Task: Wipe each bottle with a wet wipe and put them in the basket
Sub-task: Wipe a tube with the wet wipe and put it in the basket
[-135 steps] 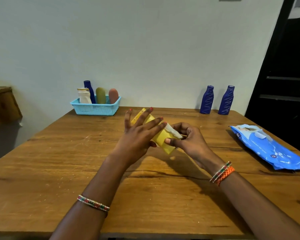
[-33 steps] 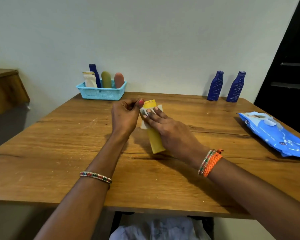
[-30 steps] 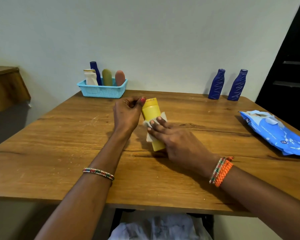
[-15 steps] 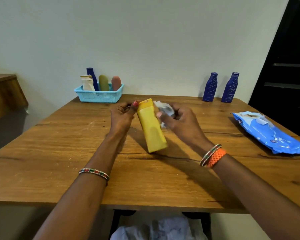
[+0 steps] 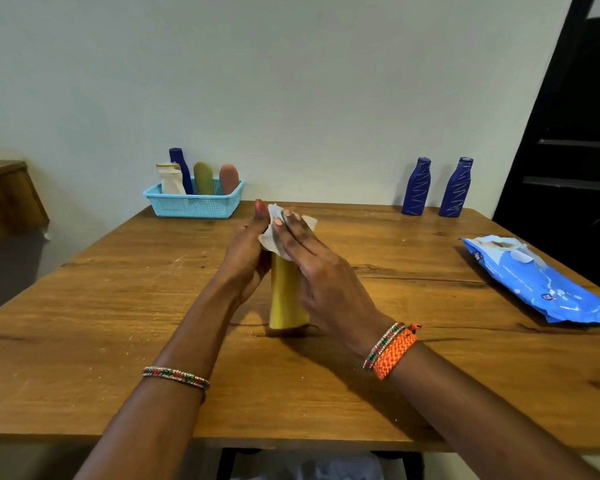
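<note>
Presently, grip: yellow bottle [image 5: 286, 296] steadied by left hand [image 5: 246, 258], fingers hidden, state cannot be told.
Wiping: wet wipe [image 5: 274, 237] pressed by flat right hand [image 5: 321, 271].
Risk: bottle tipped toward 9 o'clock by sideways pressure.

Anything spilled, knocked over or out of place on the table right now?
Nothing stands out. The yellow bottle stands upright under the wipe, both blue bottles stand upright, and the wipe pack lies flat.

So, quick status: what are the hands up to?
Left hand steadies yellow bottle, upright on table. Right hand presses wet wipe over its top. Nothing in the way.
</note>
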